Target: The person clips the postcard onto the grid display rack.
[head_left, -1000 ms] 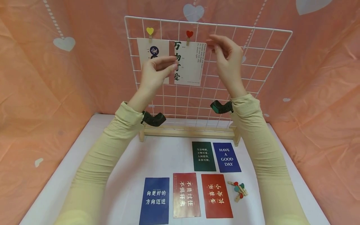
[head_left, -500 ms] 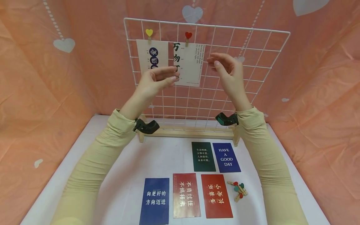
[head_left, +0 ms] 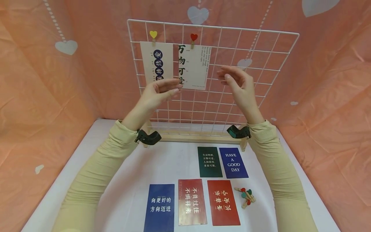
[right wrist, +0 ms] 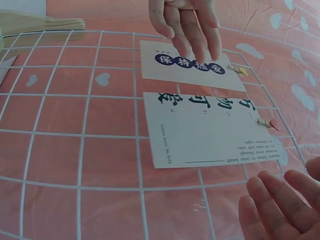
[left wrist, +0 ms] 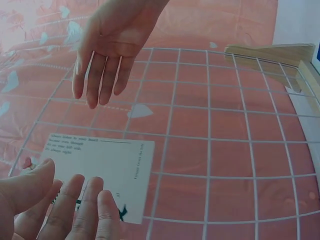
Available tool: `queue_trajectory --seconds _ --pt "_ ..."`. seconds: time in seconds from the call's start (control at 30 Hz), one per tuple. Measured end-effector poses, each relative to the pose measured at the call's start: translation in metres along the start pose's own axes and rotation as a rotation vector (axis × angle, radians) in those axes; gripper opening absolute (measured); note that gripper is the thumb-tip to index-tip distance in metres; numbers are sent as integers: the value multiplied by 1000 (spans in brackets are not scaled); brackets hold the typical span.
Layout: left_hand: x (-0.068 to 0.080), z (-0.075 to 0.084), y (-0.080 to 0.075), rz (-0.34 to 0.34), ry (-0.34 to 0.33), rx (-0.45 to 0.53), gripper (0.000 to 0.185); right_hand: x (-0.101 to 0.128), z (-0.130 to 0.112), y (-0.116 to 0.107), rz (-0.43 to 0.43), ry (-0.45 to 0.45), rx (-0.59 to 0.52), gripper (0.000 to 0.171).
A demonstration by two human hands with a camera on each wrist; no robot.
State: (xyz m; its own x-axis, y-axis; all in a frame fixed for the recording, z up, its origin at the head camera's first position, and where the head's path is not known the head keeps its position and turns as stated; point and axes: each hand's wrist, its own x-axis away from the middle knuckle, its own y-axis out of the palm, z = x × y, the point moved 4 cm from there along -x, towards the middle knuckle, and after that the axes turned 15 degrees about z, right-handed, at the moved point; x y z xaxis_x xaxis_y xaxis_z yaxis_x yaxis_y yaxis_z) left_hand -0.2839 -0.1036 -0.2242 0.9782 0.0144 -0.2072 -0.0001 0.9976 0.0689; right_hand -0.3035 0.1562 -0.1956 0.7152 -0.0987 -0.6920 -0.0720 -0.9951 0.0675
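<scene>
- While both hands hang in the air in front of the white wire grid (head_left: 249,48), neither one holds anything.
- The left hand (head_left: 157,93) has its fingers straight and loosely together, pointing right, level with the lower edge of the two hanging cards; its fingertips (left wrist: 75,200) show in the left wrist view just before the large-character card, apart from it as far as can be told.
- The right hand (head_left: 239,85) is relaxed with fingers slightly bent, palm toward the left hand, just to the right of the cards and not touching them.
- The large-character card (head_left: 194,66) hangs on the grid under a red heart clip (head_left: 194,37), pale with black characters down its left side and small print at its right.
- Just beside it on the left, the card with blue circles (head_left: 156,66) hangs under a yellow heart clip (head_left: 153,34); the two cards' edges nearly meet.
- The grid stands upright in a wooden base (head_left: 197,138) at the back of the white table (head_left: 130,180).
- On the table lie a green card (head_left: 210,161) and a blue "HAVE A GOOD DAY" card (head_left: 233,162) side by side, and nearer the person a blue card (head_left: 160,207), a dark red card (head_left: 192,201) and a red card (head_left: 223,202) in a row.
- A small heap of heart clips (head_left: 245,196) lies just right of the red card.
- Pink cloth with pale hearts (head_left: 66,46) is behind and to both sides.
</scene>
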Motion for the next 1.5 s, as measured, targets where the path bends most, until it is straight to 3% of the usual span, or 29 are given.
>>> queue_trajectory --seconds 0.43,0.67,0.97,1.5 --pt "5 -26 -1 -32 -36 -12 43 22 18 -18 -45 -26 118 28" --pt "8 -41 0 -45 -74 -14 43 36 29 -30 -63 20 117 29" --pt "11 -57 3 -92 -55 -15 45 52 34 -42 -85 35 170 28" --pt "29 -108 4 -100 -173 8 44 96 63 -69 -90 159 214 30"
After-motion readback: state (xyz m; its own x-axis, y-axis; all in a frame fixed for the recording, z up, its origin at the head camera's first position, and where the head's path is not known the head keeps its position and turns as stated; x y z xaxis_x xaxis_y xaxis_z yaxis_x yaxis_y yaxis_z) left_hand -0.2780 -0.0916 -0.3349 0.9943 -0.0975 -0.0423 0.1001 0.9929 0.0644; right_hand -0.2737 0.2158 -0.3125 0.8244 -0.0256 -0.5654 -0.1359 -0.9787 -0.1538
